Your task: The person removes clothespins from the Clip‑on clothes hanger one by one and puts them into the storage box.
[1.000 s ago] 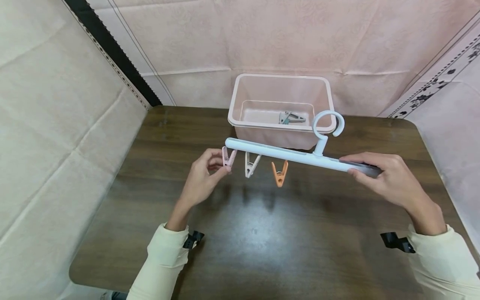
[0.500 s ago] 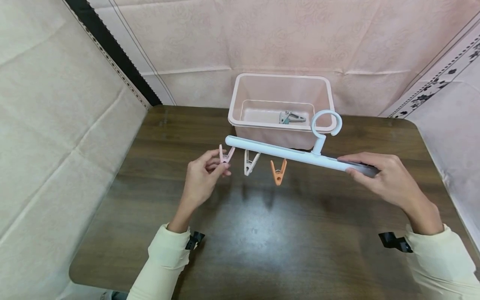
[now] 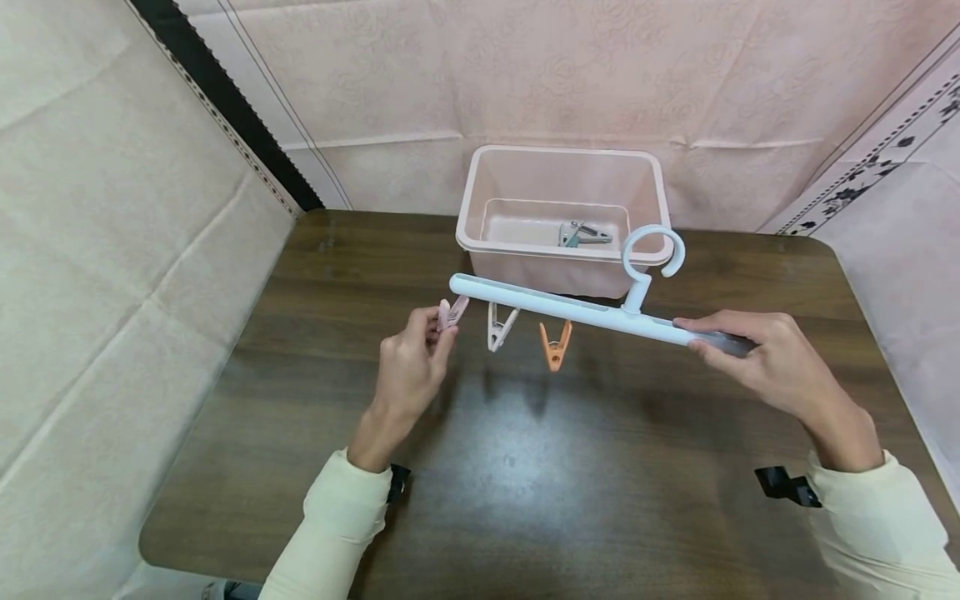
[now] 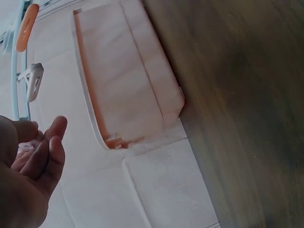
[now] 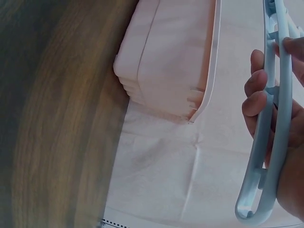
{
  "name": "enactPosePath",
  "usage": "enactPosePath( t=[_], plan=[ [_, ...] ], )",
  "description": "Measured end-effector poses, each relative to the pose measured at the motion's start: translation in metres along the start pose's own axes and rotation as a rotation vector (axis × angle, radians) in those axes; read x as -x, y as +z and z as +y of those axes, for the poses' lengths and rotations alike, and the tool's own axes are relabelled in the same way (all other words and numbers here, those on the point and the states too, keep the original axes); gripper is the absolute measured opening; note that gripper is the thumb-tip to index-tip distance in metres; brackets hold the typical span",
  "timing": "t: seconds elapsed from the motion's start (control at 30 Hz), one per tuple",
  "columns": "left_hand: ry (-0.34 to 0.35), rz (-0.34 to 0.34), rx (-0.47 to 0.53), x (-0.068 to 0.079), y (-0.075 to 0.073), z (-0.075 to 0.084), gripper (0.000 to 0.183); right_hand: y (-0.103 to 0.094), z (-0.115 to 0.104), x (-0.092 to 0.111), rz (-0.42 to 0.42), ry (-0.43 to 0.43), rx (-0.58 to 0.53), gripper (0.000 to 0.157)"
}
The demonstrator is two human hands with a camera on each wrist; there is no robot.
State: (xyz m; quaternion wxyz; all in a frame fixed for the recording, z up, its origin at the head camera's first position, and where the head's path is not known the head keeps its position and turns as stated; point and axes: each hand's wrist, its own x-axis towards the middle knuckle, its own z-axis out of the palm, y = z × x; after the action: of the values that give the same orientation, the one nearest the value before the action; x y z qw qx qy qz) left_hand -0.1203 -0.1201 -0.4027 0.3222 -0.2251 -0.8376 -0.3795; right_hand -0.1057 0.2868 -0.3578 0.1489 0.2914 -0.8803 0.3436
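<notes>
Left hand (image 3: 405,375) pinches pink clip (image 3: 452,313) | right hand (image 3: 780,371): smooth hooked hanger (image 3: 558,306)

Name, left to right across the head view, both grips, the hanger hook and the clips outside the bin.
Left grip, pink clip, white clip, orange clip, hanger hook, right grip.

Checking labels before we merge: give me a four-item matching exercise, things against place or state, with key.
Things
1. pink clip
2. orange clip
3. blue hanger
4. pale pink bin

Place or state
A. gripped near one end by the right hand
B. stands on the table
C. pinched by the left hand
D. hangs right of the white clip in the head view

Pairs: 1-C, 2-D, 3-A, 4-B
</notes>
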Motion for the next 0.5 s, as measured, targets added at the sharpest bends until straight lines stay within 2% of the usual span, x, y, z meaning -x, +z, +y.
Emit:
enactPosePath(
  t=[0.13,0.27,0.37,0.5],
  plan=[
    [0.071,0.049,-0.102,0.0033,0.0035,-0.0013,0.022,0.0015,0.0004,0.0002,0.0,-0.008,-0.01,0.04],
    [0.106,0.055,-0.153,0.0043,0.0055,-0.0007,0.017,0.0024,-0.0008,0.0008,-0.009,0.013,0.006,0.038],
    [0.082,0.038,-0.143,0.0031,0.0059,0.0005,0.018,0.0029,-0.0009,0.0012,-0.006,0.011,0.022,0.039],
    [0.0,0.018,-0.1,0.0015,0.0052,0.0003,0.02,0.0028,0.001,0.0017,0.011,-0.01,0.043,0.04]
  ],
)
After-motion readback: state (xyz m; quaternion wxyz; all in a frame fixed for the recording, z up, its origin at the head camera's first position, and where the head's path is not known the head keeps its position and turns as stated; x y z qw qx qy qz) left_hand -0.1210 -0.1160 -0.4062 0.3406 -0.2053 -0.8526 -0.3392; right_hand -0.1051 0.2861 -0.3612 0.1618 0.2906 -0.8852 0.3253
